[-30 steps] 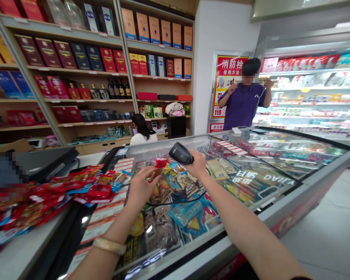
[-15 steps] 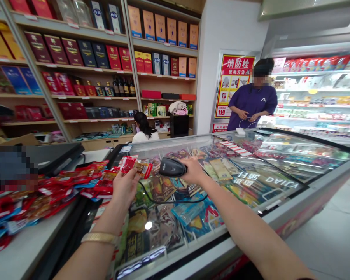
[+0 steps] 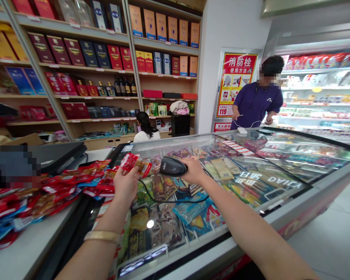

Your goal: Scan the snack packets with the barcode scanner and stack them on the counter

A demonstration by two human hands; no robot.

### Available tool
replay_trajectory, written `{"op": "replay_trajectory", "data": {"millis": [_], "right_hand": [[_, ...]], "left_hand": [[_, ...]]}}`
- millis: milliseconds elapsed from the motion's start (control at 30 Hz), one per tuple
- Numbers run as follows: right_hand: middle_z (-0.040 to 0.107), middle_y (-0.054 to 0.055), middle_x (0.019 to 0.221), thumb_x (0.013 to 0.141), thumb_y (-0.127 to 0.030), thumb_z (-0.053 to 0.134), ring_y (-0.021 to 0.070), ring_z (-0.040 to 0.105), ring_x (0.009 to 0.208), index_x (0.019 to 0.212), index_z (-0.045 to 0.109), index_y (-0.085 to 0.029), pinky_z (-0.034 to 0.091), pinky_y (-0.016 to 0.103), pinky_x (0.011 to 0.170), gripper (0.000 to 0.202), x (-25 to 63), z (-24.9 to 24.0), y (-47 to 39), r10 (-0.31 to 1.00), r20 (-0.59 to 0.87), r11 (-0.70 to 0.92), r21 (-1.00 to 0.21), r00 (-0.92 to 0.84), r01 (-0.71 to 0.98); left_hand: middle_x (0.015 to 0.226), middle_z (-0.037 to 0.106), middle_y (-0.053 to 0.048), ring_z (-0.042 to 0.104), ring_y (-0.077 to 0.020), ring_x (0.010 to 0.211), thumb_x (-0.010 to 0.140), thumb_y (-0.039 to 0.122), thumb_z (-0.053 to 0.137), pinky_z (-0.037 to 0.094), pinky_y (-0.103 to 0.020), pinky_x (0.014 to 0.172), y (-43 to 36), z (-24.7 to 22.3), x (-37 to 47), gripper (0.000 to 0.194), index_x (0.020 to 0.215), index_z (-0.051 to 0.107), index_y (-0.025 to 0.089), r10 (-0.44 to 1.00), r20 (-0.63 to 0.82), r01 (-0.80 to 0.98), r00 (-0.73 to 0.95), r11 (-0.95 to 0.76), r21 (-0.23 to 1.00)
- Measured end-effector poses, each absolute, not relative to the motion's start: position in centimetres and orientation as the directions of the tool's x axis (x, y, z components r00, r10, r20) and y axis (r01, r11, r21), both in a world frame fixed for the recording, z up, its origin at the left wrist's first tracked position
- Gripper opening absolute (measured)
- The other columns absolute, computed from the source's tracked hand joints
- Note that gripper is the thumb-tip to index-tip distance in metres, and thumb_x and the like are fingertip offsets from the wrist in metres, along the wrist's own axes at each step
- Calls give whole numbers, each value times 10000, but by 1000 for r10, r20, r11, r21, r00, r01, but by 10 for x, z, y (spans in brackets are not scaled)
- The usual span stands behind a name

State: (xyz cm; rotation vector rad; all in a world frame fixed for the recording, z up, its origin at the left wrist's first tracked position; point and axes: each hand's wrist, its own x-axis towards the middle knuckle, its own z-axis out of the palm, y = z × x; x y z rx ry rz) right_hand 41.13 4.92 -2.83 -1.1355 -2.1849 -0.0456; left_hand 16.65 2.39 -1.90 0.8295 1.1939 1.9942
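Observation:
My left hand pinches a small red snack packet above the near left part of the glass-topped freezer. My right hand is closed round the handle of a black barcode scanner, whose head points left toward the packet. A short gap separates scanner and packet. From the scanner a black cable loops over the freezer glass. Left of my left hand, many red and blue snack packets lie piled on a white counter.
Frozen goods show through the chest freezer's glass lid. A person in a purple shirt stands at its far end by a white device with a cord. Another person is low before the shelves of boxes.
The packet in my left hand has turned slightly, while the scanner stays nearly where it was. The person in purple has moved their hands apart, one holding the white cord.

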Motion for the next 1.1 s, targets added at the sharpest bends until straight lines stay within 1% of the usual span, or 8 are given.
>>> {"op": "replay_trajectory", "data": {"millis": [67,200,367,533,633,767,900,1100], "right_hand": [[760,32,911,725,-307,741,225,667,902,892,713,-223,328,321,811,189,414,-28,51,714,606,603,-277,-351,748],[762,56,930,720,-308,740,244,668,916,922,723,-214,333,330,811,223,422,-28,57,726,646,540,-320,-238,778],[754,68,912,724,-322,715,266,672,928,923,722,-204,350,334,818,232,435,-29,66,724,683,442,-355,-94,824],[761,70,953,739,-314,702,267,676,936,931,723,-216,377,337,839,217,444,-29,72,705,704,357,-454,83,816],[765,75,962,755,-319,692,270,677,938,954,729,-220,389,343,853,225,445,-29,74,695,710,351,-472,113,809],[764,81,992,742,-344,721,272,677,958,968,728,-219,397,344,849,259,445,-28,74,700,707,362,-470,98,805],[758,76,943,752,-420,744,271,674,942,946,725,-221,393,343,834,279,444,-27,74,700,706,355,-476,109,804],[751,65,934,778,-423,720,258,665,929,900,712,-225,398,332,832,233,445,-28,76,688,717,363,-473,111,803]], "left_hand": [[903,676,-53,653,-236,927,666,173,673,543,-412,921,23,-16,154,193,857,664,198,684,431,194,-588,-398,897],[1013,671,-103,622,-306,1024,758,169,559,462,-513,1006,23,-12,112,175,825,720,185,577,750,821,-322,-225,525],[881,687,-141,605,-400,1083,723,129,556,340,-659,1046,23,-21,77,128,642,640,182,723,624,954,-297,193,230],[1198,686,-158,561,-389,1209,810,236,544,347,-599,1095,35,-24,121,268,986,743,201,718,696,997,13,-62,45],[1238,689,-159,626,-327,1145,824,236,539,451,-488,1038,50,-25,177,354,1116,736,201,777,560,924,287,-379,51],[1278,689,-130,607,-305,1225,712,139,644,394,-487,1119,67,-33,241,406,1093,743,236,765,426,788,483,-592,170],[1056,756,-114,679,-283,1079,663,84,628,456,-434,1050,81,-41,267,232,811,738,224,806,452,724,382,-565,395],[706,686,-40,692,-222,752,792,335,595,558,-357,772,92,-46,252,119,739,572,231,860,510,547,-22,-417,726]]}}
